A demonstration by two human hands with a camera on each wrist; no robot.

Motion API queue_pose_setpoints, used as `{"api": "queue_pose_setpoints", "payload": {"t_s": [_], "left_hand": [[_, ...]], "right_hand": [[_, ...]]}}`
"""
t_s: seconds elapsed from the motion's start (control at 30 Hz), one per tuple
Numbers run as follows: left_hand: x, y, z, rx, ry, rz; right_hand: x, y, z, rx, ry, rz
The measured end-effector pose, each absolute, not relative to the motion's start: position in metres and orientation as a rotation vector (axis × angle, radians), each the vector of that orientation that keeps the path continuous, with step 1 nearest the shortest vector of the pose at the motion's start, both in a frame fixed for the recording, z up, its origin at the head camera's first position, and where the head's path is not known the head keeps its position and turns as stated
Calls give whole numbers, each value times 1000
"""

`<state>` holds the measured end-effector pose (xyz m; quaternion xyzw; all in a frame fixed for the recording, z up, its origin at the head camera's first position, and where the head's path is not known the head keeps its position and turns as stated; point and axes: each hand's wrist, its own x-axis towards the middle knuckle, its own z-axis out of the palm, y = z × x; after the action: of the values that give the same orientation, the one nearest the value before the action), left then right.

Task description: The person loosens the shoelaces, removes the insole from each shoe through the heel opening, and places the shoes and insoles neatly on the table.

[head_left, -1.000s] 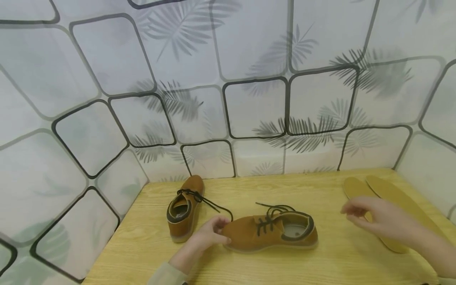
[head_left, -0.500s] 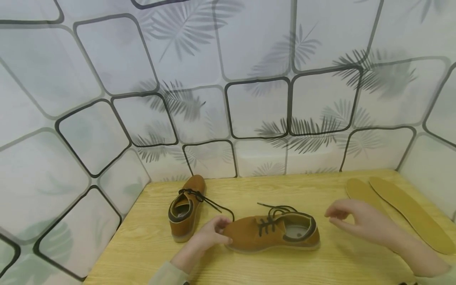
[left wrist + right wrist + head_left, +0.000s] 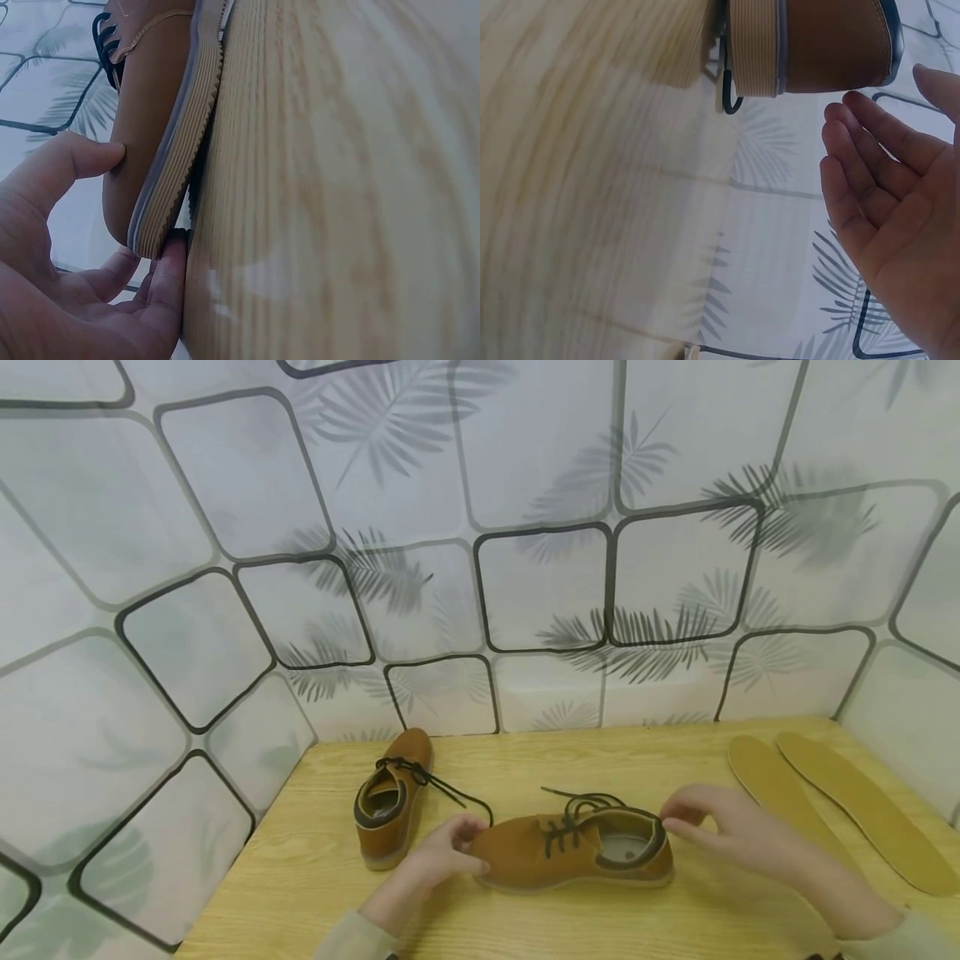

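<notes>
A brown leather lace-up shoe (image 3: pixel 517 856) lies crosswise on the table, toe to the left, its black laces (image 3: pixel 596 799) loose. My left hand (image 3: pixel 442 852) grips the toe. In the left wrist view the thumb presses on the upper and the fingers reach under the ribbed sole (image 3: pixel 176 154). My right hand (image 3: pixel 727 827) is at the heel end. In the right wrist view its relaxed fingers (image 3: pixel 862 169) come right up to the heel (image 3: pixel 836 45), holding nothing. The matching shoe (image 3: pixel 393 802) stands at the left, toe away from me, its laces trailing right.
Two tan insoles, a right one (image 3: pixel 862 810) and a left one (image 3: pixel 780 785), lie side by side at the table's right. My right forearm passes over part of the left one. A patterned curtain-like wall (image 3: pixel 540 593) closes off the back and sides of the wooden table (image 3: pixel 600 927).
My right hand has moved left, away from the insoles, up to the shoe's heel. The left hand has kept its grip on the toe, and both shoes have stayed in place.
</notes>
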<state>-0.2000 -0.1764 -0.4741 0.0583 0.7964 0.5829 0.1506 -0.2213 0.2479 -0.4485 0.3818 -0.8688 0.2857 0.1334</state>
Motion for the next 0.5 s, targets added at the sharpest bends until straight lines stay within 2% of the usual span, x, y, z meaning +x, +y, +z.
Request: {"api": "queue_pose_setpoints", "payload": {"t_s": [0.5], "left_hand": [[-199, -176, -474, 168, 2313, 1660]], "right_hand": [[-216, 232, -447, 927, -2732, 823]]}}
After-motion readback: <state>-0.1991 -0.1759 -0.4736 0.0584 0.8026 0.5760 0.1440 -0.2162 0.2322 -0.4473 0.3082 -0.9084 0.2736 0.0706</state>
